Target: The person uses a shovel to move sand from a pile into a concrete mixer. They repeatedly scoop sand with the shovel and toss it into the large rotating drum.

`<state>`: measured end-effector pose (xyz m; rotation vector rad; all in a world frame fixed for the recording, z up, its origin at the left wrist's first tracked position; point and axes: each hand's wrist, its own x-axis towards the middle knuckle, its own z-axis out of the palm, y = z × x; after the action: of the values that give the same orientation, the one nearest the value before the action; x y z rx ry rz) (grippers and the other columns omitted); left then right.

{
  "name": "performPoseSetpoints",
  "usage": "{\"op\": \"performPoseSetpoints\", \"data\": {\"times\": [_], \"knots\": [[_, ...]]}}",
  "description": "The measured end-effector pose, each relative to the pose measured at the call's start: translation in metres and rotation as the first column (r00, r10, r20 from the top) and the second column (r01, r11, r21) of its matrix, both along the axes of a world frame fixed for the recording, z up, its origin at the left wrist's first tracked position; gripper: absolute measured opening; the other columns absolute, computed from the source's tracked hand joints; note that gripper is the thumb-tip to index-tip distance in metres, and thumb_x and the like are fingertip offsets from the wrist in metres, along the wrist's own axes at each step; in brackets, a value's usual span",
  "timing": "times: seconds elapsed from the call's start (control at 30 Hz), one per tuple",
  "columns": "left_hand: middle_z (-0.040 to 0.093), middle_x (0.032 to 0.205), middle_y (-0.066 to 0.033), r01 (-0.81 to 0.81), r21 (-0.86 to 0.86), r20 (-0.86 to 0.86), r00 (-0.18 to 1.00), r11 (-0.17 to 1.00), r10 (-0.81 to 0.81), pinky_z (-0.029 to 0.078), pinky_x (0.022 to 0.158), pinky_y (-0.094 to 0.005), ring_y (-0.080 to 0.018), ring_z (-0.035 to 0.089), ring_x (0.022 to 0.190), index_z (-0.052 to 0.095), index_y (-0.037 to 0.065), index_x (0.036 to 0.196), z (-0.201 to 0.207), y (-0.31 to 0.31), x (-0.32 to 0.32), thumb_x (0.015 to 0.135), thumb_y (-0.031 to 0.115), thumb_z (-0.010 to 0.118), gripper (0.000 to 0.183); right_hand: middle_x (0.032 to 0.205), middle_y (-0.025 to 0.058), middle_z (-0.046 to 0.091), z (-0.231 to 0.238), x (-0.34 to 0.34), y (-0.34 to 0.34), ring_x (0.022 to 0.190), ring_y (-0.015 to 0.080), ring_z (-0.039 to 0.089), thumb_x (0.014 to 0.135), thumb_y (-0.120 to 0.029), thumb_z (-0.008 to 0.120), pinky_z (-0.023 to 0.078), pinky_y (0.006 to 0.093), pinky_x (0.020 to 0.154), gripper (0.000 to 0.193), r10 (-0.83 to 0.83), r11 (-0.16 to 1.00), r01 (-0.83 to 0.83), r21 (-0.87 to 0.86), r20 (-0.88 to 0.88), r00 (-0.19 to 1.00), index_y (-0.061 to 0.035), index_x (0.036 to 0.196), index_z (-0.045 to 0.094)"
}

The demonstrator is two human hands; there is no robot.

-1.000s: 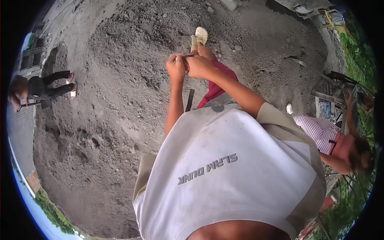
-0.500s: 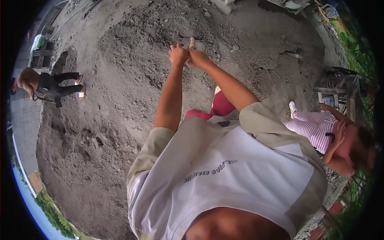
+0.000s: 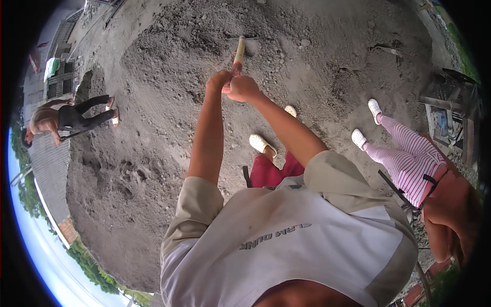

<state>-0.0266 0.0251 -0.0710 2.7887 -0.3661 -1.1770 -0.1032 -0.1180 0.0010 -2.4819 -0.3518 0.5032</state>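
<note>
Both my arms stretch forward, and my two hands grip one wooden handle close together. My left hand (image 3: 219, 81) is closed around its near end, and my right hand (image 3: 244, 88) is wrapped round it just alongside. The handle belongs to a hoe (image 3: 240, 50), pale toward its far end and reddish near my fingers. Its thin head lies crosswise at the far end, seen edge-on, over or against the grey soil (image 3: 179, 66). Whether the head is in the soil, I cannot tell.
A person (image 3: 71, 117) at the left bends over with a long-handled tool. Close on my right stands another person (image 3: 409, 148) in striped trousers and white shoes. My pale clogs (image 3: 262, 144) stand on the soil. Wooden framing (image 3: 450, 112) is at the far right.
My hands have drawn back toward me, and more of the hoe's handle shows. My clogs have come into view. The person on the right now shows both shoes.
</note>
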Motion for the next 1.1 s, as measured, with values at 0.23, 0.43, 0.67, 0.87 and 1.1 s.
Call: {"op": "performPoseSetpoints", "data": {"times": [0.23,0.43,0.67,0.87,1.1], "knots": [[0.055,0.108,-0.0238,-0.411,-0.273,0.096,0.888,0.870,0.450,0.045,0.081,-0.0431,-0.0365,0.057,0.096,0.058,0.003,0.104,-0.057,-0.117,-0.148,0.081,0.025,0.046,0.034,0.101,0.0149,0.059,-0.076,-0.117,-0.103,0.099,0.0299,0.055,0.072,-0.013,0.057,0.045,0.0398,0.084,0.027,0.077,0.996,-0.078,-0.040,-0.017,0.997,-0.0039,0.098,0.057],[0.062,0.080,-0.0092,-0.368,-0.368,-0.378,0.898,0.854,0.224,0.046,0.053,-0.0322,-0.0197,0.062,0.067,0.057,0.002,0.097,0.014,-0.113,-0.143,0.083,0.033,0.046,0.035,0.094,0.0194,0.059,0.002,-0.124,-0.119,0.091,0.0340,0.057,0.073,-0.006,0.053,0.047,0.0433,0.075,0.023,0.048,0.992,-0.039,-0.122,0.076,0.996,-0.0021,0.095,0.055],[0.051,0.117,-0.0048,-1.000,0.023,-0.975,-0.027,0.020,-0.219,0.033,0.094,-0.0392,-0.0174,0.046,0.110,0.043,0.006,0.121,0.048,-0.145,-0.156,0.089,0.043,0.030,0.051,0.106,0.0153,0.054,0.068,-0.156,-0.163,0.102,0.0313,0.051,0.065,-0.001,0.059,0.042,0.0427,0.083,0.029,-0.202,0.965,0.231,-0.121,0.214,0.956,-0.0060,0.093,0.058],[0.049,0.116,-0.0113,-0.919,0.385,-0.857,-0.392,0.090,-0.336,0.027,0.099,-0.0445,-0.0281,0.042,0.113,0.046,0.004,0.104,0.042,-0.221,-0.096,0.086,0.052,0.030,0.054,0.136,0.0180,0.022,0.020,-0.152,-0.193,0.124,0.0323,0.033,0.072,0.004,0.057,0.035,0.0437,0.094,0.070,-0.920,-0.052,0.855,0.516,-0.359,0.160,-0.0207,0.132,0.029],[0.041,0.109,-0.0146,-0.871,0.472,-0.857,-0.490,-0.136,0.159,0.034,0.092,-0.0469,-0.0323,0.042,0.106,0.033,-0.001,0.121,-0.100,-0.243,-0.002,0.077,0.046,0.054,0.068,0.128,0.0184,0.038,0.040,-0.125,-0.244,0.106,0.0330,0.049,0.089,-0.023,0.042,0.044,0.0401,0.082,0.049,-0.486,-0.584,0.736,0.341,-0.874,0.019,-0.0089,0.132,0.022]]}}
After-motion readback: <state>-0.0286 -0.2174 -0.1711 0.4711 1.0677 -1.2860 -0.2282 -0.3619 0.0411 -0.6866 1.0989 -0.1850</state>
